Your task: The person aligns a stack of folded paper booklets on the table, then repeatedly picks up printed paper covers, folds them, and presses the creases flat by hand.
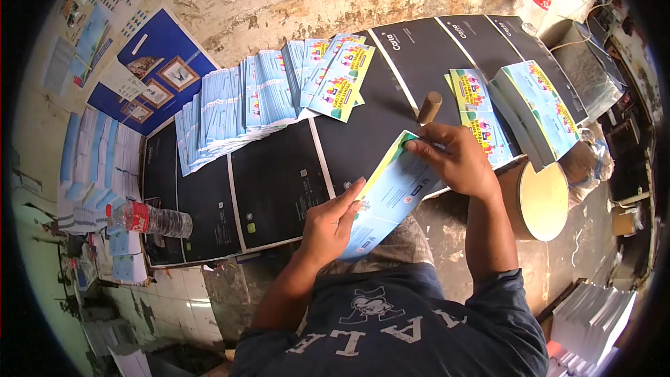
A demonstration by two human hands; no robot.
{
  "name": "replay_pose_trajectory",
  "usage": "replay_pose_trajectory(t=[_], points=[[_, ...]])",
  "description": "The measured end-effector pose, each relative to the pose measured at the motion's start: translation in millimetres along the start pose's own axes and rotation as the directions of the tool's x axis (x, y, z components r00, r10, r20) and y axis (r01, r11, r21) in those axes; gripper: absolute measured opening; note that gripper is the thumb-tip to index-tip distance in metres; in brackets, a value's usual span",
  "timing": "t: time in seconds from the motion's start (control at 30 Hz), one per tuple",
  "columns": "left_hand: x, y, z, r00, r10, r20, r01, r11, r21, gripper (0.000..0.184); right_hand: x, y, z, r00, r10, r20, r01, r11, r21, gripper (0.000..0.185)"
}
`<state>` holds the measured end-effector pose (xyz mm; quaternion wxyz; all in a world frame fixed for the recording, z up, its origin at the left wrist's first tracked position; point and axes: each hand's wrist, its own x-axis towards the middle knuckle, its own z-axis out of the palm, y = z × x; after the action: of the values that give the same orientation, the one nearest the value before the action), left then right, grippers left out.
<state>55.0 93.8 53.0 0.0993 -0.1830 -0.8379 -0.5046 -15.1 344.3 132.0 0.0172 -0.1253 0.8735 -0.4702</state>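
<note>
Your left hand [329,227] pinches one edge of a blue booklet [392,202]; your right hand [457,159] pinches its far corner, over the table's near edge. From it, a wooden peg [430,107] stands at one o'clock, just beyond your right hand; a thick stack [541,115] lies at two, a round-topped drum [546,201] at three, a bottle [139,217] at nine, spread booklets [262,91] at ten.

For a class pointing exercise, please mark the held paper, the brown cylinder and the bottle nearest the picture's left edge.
Held paper [392,197]: head view, printed face.
Brown cylinder [430,107]: head view, side.
Bottle [142,218]: head view, red label.
</note>
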Motion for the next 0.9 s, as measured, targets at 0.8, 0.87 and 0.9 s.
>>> replay_pose_trajectory(t=[0.8,0.87,0.9], points=[[-5.2,-12.1,7.0,0.977,-0.212,0.006,0.212,0.975,-0.058,0.036,38.6,13.7,7.1,1.0,-0.022,-0.003,0.022,0.997,-0.067,0.027],[-12.8,-22.5,9.5,0.967,-0.253,0.018,0.254,0.967,-0.014,0.035,65.2,31.5,11.6,0.999,-0.039,0.017,0.042,0.969,-0.244,0.028],[-19.0,-29.2,9.9,0.959,-0.283,0.005,0.283,0.959,0.006,0.033,76.6,44.8,17.7,0.999,-0.035,0.02,0.038,0.969,-0.243,0.028]])
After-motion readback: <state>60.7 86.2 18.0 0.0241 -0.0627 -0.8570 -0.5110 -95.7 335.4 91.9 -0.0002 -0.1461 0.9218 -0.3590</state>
